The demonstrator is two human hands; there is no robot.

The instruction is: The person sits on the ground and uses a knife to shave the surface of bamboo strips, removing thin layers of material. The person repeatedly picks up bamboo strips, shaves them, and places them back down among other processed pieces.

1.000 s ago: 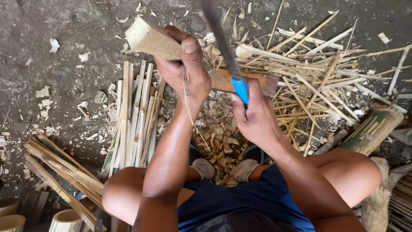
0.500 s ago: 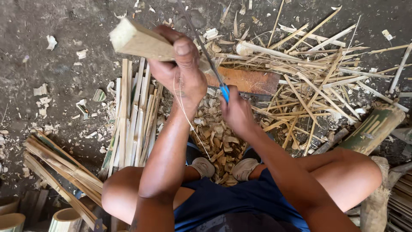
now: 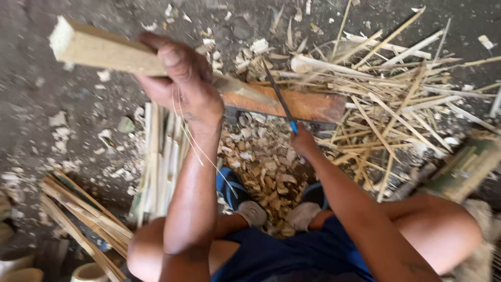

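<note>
our left hand [image 3: 182,86] gripped a bamboo piece [image 3: 102,49], raised and slanting down to a wood block [image 3: 292,104] on the floor; our right hand [image 3: 303,143] closed on a blue-handled knife [image 3: 280,99] over the block

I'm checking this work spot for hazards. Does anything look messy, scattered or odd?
Yes. Wood chips lie heaped on the ground around the person's feet, and thin split strips sprawl criss-cross to the right of the orange wooden block. The left hand grips a pale stick; the right hand holds a blue-handled blade.
</note>
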